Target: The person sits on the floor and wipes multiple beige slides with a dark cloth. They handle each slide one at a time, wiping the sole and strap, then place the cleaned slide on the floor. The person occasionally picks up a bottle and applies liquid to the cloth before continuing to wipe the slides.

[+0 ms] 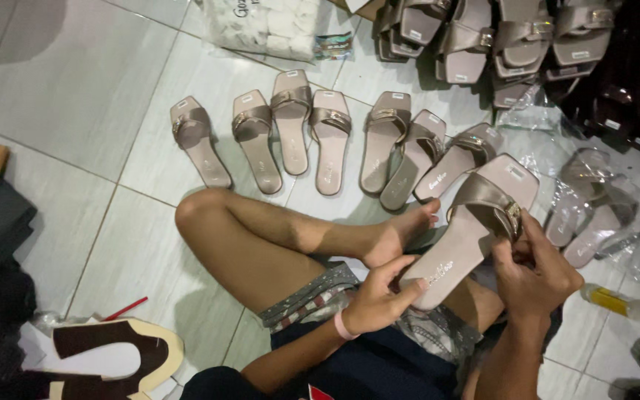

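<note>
Left hand [375,300] grips the heel of the taupe sandal [468,230] held over the lap; right hand [531,270] pinches its strap at the buckle [513,217]. Keep the sole steady, work the buckle squarely. Finished sandals [312,137] line the floor [75,96]

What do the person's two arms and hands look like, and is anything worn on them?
Both forearms are bare, with no sleeves in view. The left hand has a pale pink band around its wrist. The right hand wears nothing visible; fingers are bare, without gloves.
</note>
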